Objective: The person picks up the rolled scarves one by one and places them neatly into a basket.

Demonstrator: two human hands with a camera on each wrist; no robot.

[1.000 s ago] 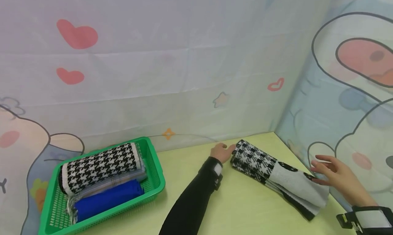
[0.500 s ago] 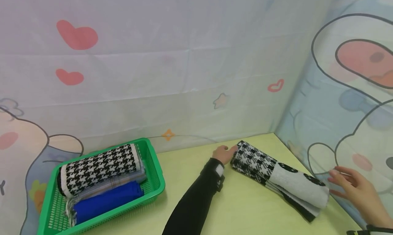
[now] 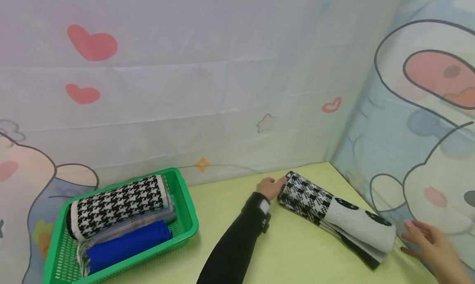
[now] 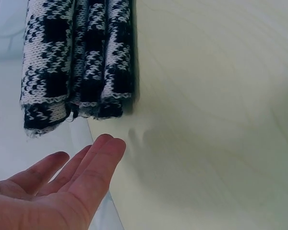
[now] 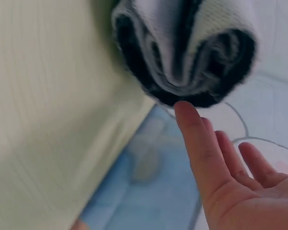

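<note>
A black-and-white knitted scarf [image 3: 335,213], folded into a long bundle, lies slantwise on the right of the table. One half is checked; the other is white with black patches. My left hand [image 3: 269,188] is at its far left end. In the left wrist view the left fingers [image 4: 98,167] are extended, a small gap below the scarf's checked end [image 4: 48,72]. Beyond the white end is my right hand [image 3: 432,247], its fingers loosely bent and holding nothing. The right wrist view shows the scarf's layered end [image 5: 182,57] just above the index fingertip; whether they touch I cannot tell.
On the left stands a green plastic basket [image 3: 190,218]. Inside lie a rolled houndstooth cloth [image 3: 118,205], a pale plaid cloth [image 3: 130,225] and a blue rolled cloth [image 3: 130,247]. Printed fabric walls [image 3: 185,90] border the pale yellow table [image 3: 297,255] behind and on the right.
My right hand has drawn back from over the scarf's white end, moving right and toward me. The left hand and the scarf have stayed nearly in place.
</note>
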